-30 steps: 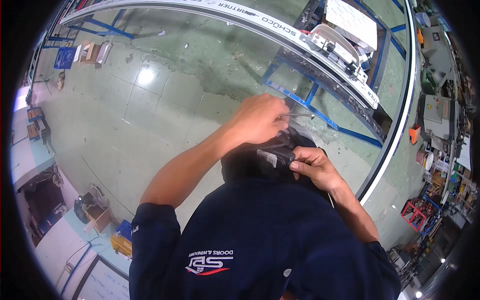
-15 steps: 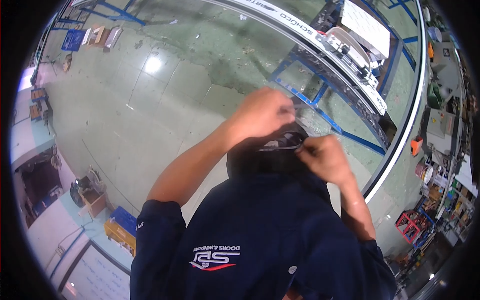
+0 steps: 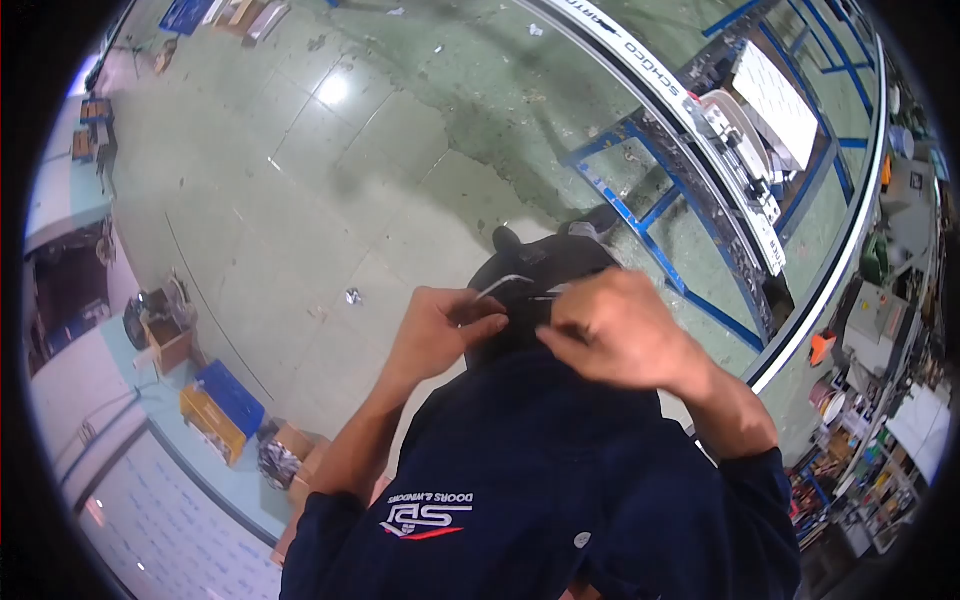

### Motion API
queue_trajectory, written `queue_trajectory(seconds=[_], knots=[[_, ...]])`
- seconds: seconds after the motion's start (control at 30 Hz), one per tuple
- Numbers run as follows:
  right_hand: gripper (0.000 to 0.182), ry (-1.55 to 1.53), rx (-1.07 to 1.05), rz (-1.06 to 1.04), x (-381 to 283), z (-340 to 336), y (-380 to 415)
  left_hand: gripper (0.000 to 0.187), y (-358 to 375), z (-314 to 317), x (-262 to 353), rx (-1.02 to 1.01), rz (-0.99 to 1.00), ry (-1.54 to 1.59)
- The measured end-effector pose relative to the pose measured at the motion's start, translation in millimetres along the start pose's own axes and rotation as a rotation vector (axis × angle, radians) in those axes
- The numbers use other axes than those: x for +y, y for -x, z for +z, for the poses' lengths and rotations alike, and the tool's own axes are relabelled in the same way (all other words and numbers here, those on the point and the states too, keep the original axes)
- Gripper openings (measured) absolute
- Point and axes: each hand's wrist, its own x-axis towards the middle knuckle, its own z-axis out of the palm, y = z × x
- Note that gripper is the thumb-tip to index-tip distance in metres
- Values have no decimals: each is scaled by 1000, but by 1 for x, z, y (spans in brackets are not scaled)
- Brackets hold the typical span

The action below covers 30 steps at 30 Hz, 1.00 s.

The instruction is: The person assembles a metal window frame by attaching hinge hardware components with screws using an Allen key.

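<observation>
My left hand [image 3: 438, 335] is in front of my dark trousers [image 3: 540, 262], its thumb and fingers pinched around a thin pale strip [image 3: 505, 285]. To its right, my right hand [image 3: 622, 330] has curled fingers and is slightly blurred. A small light edge shows beside its fingertips, but what it holds, if anything, cannot be made out. Both hands are near waist height, just beyond the hem of my navy shirt [image 3: 530, 470], and they do not touch each other.
A blue metal frame [image 3: 645, 228] and a long white rail [image 3: 680, 105] stand at the upper right. A small shiny piece [image 3: 353, 297] lies on the floor. A blue and yellow box [image 3: 222, 410] is at the lower left, with cluttered shelves [image 3: 860, 430] at the right.
My left hand has moved down and left, and the pale strip shows in its fingers. My right hand has shifted left, toward my middle. The view has shifted slightly.
</observation>
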Motion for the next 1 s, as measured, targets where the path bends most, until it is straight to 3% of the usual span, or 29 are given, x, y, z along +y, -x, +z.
queue_trajectory(seconds=[0.03, 0.1, 0.2, 0.3, 0.33, 0.5, 0.67, 0.8, 0.9, 0.93, 1.0], knots=[[25, 120, -85, 6, -2, 10, 8, 26, 6, 10, -5, 68, 25, -8], [23, 297, 81, 82, 6, 49, 11, 30, 10, 22, -3, 161, 45, -54], [22, 367, 132, 138, 8, 72, -7, 33, 15, 31, 8, 245, 6, -92], [24, 435, -28, 256, 4, 84, -16, 33, 17, 34, 7, 211, -87, -34], [26, 440, -94, 295, 0, 82, -18, 32, 17, 36, 3, 225, -6, -96], [28, 372, 97, 270, 7, 86, -2, 27, 5, 40, -12, 218, 311, -294], [21, 355, 411, 247, 24, 91, 35, 18, 1, 33, -9, 84, 267, -411], [19, 286, 581, 390, 23, 81, 72, 18, 8, 24, -8, 7, 324, -396], [17, 154, 713, 572, 29, 75, 102, 18, 18, 13, 4, -45, 257, -425], [14, 78, 671, 674, 32, 69, 108, 17, 20, 10, 3, -45, 266, -428], [13, 31, 686, 517, 35, 66, 98, 15, 26, 1, -2, -26, 280, -431]])
